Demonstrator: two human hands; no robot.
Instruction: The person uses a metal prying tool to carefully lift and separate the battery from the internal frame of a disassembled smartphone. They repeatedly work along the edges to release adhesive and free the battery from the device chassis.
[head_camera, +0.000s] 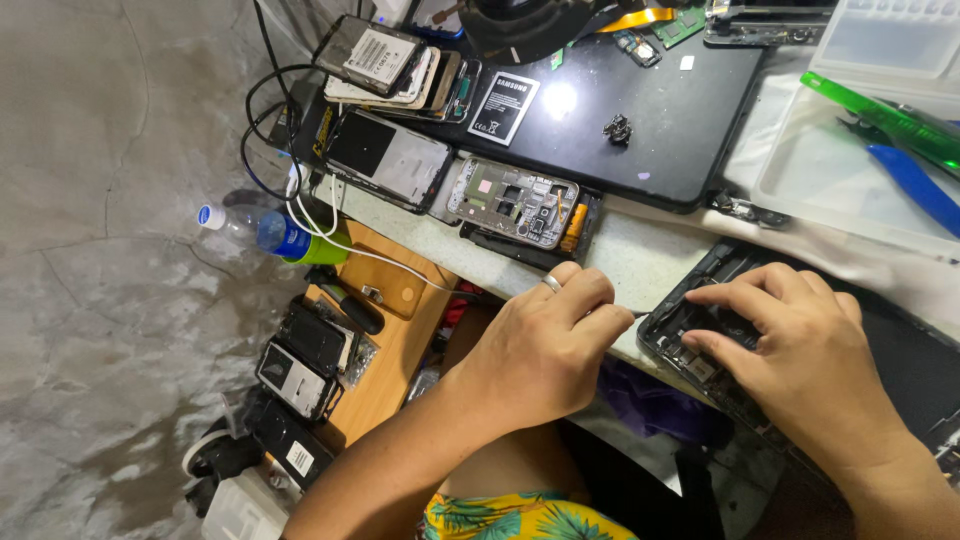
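The left hand (545, 345) is curled into a loose fist, a ring on one finger, its fingers pinched round a thin metal tool (622, 312) whose tip points toward the opened device (700, 345) at the near edge of the worktop (640, 255). The right hand (800, 345) lies spread over that device, fingertips pressing down on its exposed dark inner frame and holding nothing else. The two hands sit close together but do not touch, with the tool's tip between them.

Just beyond the left hand lies a stripped phone frame (515, 200) with bare metal and a small orange part at its end, and beside it another phone chassis (385, 158), back up. Behind these a large black tablet (640, 110) lies flat, carrying a flat battery (503, 107) with a white label and a small dark screw-like part (617, 128). A stack of phone parts (385, 62) stands at the far left corner. To the right a clear plastic tray (850, 170) holds a green tool (880, 115) and a blue tool (915, 185).

Below the worktop's left edge a wooden shelf (390, 350) carries more phones (300, 375) and a screwdriver (345, 305). A plastic bottle (265, 232) lies on the grey floor (100, 250), near black and white cables (300, 190).
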